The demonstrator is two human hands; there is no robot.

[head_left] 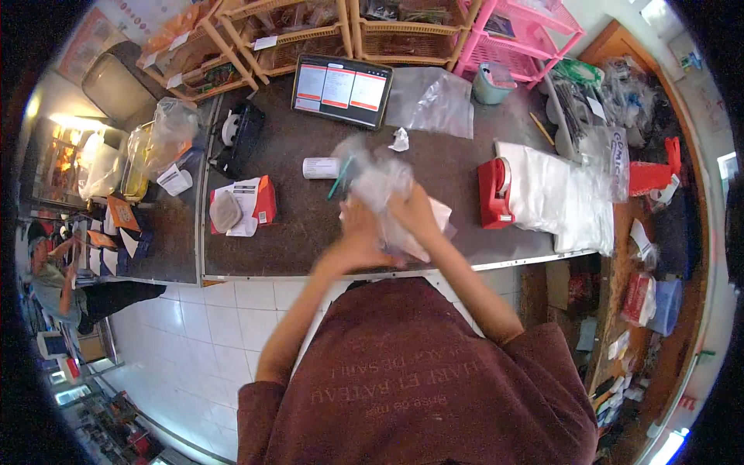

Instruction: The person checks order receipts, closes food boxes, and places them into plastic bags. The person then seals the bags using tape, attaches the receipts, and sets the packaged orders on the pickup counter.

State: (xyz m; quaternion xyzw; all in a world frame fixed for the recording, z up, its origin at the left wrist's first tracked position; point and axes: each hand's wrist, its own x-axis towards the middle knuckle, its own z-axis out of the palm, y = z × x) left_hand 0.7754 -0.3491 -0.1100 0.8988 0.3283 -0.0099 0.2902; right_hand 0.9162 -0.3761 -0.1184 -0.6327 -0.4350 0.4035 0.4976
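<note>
At the front edge of the dark table, both hands are at a crumpled clear plastic bag (380, 182), which is smeared by motion. My right hand (415, 213) is closed on the bag from its right side. My left hand (360, 225) is against the lower left of the bag; its fingers are too blurred to make out. Under and between the hands lies a pale flat package (440, 215), mostly hidden. Just left of the bag are a thin green stick-like tool (339, 178) and a white roll (318, 168).
A tablet (341, 89) stands at the back beside a flat clear plastic sheet (430, 101). On the right are a red tape dispenser (496, 194) and stacked white plastic bags (554, 198). A red box (266, 200) lies left. Another person (58, 283) is at far left.
</note>
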